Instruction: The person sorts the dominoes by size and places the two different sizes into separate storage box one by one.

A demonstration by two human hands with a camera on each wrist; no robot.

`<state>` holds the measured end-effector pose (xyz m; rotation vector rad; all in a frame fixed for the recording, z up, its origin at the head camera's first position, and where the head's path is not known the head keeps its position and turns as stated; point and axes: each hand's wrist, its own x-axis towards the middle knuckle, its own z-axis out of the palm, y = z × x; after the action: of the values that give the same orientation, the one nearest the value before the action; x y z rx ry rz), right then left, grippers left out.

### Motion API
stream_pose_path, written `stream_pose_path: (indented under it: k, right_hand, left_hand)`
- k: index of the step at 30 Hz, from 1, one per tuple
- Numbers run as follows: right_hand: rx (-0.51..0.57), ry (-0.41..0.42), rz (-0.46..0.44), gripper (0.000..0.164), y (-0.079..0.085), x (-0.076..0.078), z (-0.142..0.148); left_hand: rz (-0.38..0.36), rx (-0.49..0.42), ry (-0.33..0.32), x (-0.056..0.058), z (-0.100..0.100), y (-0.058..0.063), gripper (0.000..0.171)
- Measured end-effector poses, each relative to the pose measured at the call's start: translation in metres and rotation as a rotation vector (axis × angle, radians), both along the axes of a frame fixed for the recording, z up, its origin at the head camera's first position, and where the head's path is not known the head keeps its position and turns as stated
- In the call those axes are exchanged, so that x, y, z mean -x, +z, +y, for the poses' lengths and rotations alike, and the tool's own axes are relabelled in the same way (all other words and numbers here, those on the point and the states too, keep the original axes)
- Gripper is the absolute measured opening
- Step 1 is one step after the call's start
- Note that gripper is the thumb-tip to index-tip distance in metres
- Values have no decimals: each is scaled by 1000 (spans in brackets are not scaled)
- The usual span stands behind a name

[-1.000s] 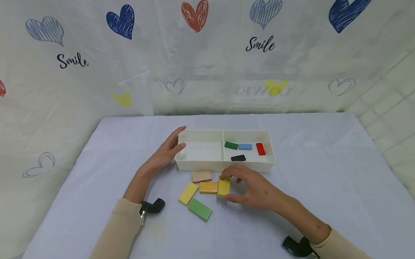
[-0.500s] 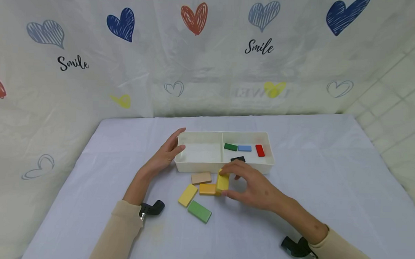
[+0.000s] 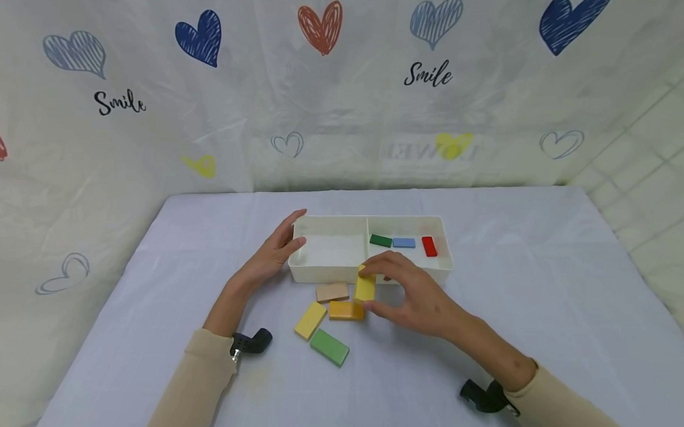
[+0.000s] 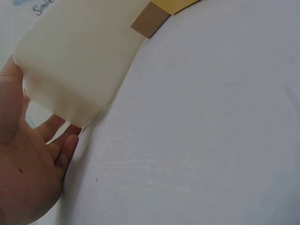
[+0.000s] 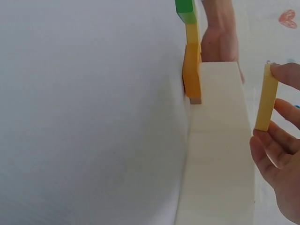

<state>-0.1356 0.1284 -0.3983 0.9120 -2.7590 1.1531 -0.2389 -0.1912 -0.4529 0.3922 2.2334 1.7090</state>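
At frame centre your right hand (image 3: 415,296) pinches a yellow block (image 3: 364,290) — leftward, your left hand (image 3: 269,255), half-curled, grips the white tray (image 3: 332,252).

Right hand (image 5: 284,166) cropped (wrist view), sleeves (image 3: 191,384) clipped

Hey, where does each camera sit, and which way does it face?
Head: on the head, facing forward and down at the white tray; left hand, right hand and sleeves show.
Left wrist: on that wrist, facing the tray's end; the left hand shows.
Right wrist: on that wrist, facing the held yellow block; both hands show.
Head and right wrist share both hands and that block.
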Motion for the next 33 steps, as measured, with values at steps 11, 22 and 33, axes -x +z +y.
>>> stream_pose_path:
  k: [11, 22, 33]
  right_hand:
    - [32, 6, 28, 46, 3, 8, -2]
    - [54, -2, 35, 46, 4, 18, -4]
    - [75, -2, 32, 45, 7, 26, -6]
  left_hand:
    - [7, 7, -5, 1, 0, -1, 64]
    - [6, 10, 0, 2, 0, -2, 63]
    - [-4, 7, 7, 0, 0, -1, 63]
